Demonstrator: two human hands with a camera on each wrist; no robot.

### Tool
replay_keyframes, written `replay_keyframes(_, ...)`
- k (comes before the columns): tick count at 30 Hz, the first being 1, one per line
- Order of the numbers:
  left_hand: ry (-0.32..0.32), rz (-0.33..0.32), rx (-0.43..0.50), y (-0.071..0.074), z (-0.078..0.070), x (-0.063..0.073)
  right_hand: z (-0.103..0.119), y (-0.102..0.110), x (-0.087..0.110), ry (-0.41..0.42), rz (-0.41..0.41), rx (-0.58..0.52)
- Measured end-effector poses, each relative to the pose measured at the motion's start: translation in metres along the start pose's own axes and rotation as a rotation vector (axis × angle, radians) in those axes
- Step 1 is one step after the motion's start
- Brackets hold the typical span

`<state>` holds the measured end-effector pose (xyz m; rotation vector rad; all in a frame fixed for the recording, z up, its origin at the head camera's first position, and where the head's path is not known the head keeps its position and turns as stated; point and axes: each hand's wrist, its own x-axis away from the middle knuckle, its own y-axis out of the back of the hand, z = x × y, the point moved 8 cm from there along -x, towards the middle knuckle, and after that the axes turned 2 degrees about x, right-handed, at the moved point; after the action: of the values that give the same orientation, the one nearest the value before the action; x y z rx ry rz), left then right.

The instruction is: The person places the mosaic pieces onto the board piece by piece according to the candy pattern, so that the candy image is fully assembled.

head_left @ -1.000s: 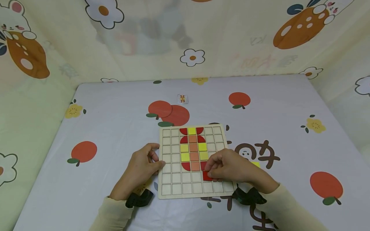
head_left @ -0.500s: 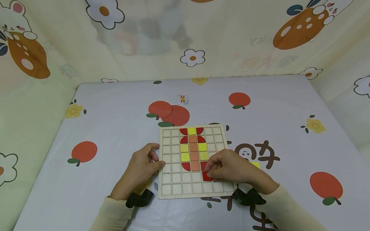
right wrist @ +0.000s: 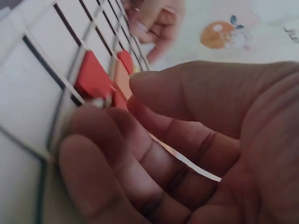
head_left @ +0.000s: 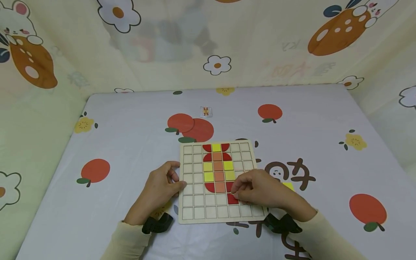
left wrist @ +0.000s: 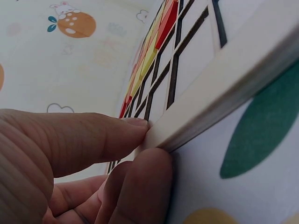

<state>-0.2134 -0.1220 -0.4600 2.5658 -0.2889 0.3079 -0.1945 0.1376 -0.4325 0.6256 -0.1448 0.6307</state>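
Note:
A pale wooden grid board (head_left: 204, 213) lies on the cloth. Red, yellow and orange tiles fill a column pattern down its middle. My left hand (head_left: 162, 184) pinches the board's left edge, the thumb (left wrist: 112, 133) on top and a finger below, close up in the left wrist view. A red square tile (head_left: 232, 199) lies at a cell below the curved red tile on the right. My right hand (head_left: 256, 187) is over the board with its fingertips right beside that square tile. In the right wrist view the thumb (right wrist: 159, 88) stands apart from the red tile (right wrist: 93, 77).
A small printed pattern card (head_left: 206, 112) lies behind the board. A yellow piece (head_left: 288, 186) shows partly behind the right wrist. Both wrists carry black straps. A printed curtain (head_left: 162, 72) rises behind the table.
The right thumb has drawn slightly off the red square tile, and more of the tile shows. The left hand and the board have held still.

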Motion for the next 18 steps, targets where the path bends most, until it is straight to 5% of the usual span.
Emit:
replay_keyframes(10,0.0,-0.005,-0.008,0.0,-0.002,0.0,-0.036,0.054,0.055,-0.08,-0.308,0.08)
replay_keyframes(18,0.01,-0.005,-0.004,0.0,-0.001,0.0,-0.078,0.058,0.103,-0.266,-0.394,0.148)
